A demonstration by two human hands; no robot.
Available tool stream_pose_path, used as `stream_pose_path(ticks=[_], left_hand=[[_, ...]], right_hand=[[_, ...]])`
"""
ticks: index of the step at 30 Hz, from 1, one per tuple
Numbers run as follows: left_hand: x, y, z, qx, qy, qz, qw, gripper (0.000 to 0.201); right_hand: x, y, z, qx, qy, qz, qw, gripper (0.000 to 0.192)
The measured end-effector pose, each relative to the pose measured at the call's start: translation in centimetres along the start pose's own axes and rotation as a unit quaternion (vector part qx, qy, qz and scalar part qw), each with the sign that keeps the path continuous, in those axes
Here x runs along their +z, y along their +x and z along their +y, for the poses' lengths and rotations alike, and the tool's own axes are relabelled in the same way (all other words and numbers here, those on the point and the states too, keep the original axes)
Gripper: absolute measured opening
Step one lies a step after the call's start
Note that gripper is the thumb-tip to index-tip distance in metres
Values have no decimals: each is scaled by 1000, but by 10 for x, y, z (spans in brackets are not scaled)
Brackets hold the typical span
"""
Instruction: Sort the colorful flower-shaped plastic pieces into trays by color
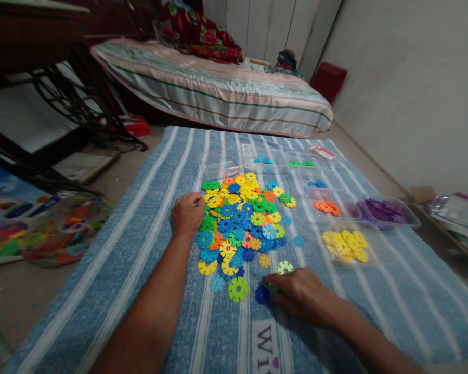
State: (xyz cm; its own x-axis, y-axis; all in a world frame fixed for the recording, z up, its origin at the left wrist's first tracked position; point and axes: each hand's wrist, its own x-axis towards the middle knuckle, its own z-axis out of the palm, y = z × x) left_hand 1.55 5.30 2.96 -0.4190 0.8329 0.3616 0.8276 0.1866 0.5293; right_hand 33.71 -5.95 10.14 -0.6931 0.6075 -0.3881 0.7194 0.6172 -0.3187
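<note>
A heap of notched plastic discs (237,218) in blue, yellow, green and orange lies on the striped cloth. At the heap's left edge rests my left hand (187,215), its fingers curled in; a small dark spot shows by them, and what they hold, if anything, is hidden. My right hand (304,292) is low over the cloth, in front of the heap, with fingers closed around a green disc that is mostly covered. Touching or just beside its fingertips is a dark blue disc (262,295). A lime green disc (238,289) lies flat to the left.
Clear plastic boxes on the right hold sorted discs: yellow (347,245), orange (327,208) and purple (384,210). Farther back, boxes hold light blue discs (263,160) and green discs (302,164). A bed (218,93) stands beyond the cloth-covered table (140,234).
</note>
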Motion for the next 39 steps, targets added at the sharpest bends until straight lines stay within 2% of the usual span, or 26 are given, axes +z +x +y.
stream_pose_path(ticks=[15, 20, 23, 26, 33, 39], left_hand=[[-2, 0, 2, -3, 15, -8, 1000, 25], [-3, 0, 2, -3, 14, -11, 1000, 26], [-2, 0, 1, -3, 14, -5, 1000, 26], [-1, -1, 0, 6, 7, 3, 1000, 25], [-1, -1, -5, 18, 4, 5, 1000, 24], [-3, -1, -7, 17, 3, -4, 1000, 24]], right_hand=[[5, 7, -11, 9, -15, 20, 1000, 19], [4, 8, -11, 23, 1, 6, 1000, 27], [3, 8, -9, 27, 29, 5, 999, 28], [3, 9, -5, 31, 78, 13, 996, 19], [-2, 17, 13, 43, 235, 78, 968, 11], [-11, 36, 32, 29, 275, 121, 953, 13]])
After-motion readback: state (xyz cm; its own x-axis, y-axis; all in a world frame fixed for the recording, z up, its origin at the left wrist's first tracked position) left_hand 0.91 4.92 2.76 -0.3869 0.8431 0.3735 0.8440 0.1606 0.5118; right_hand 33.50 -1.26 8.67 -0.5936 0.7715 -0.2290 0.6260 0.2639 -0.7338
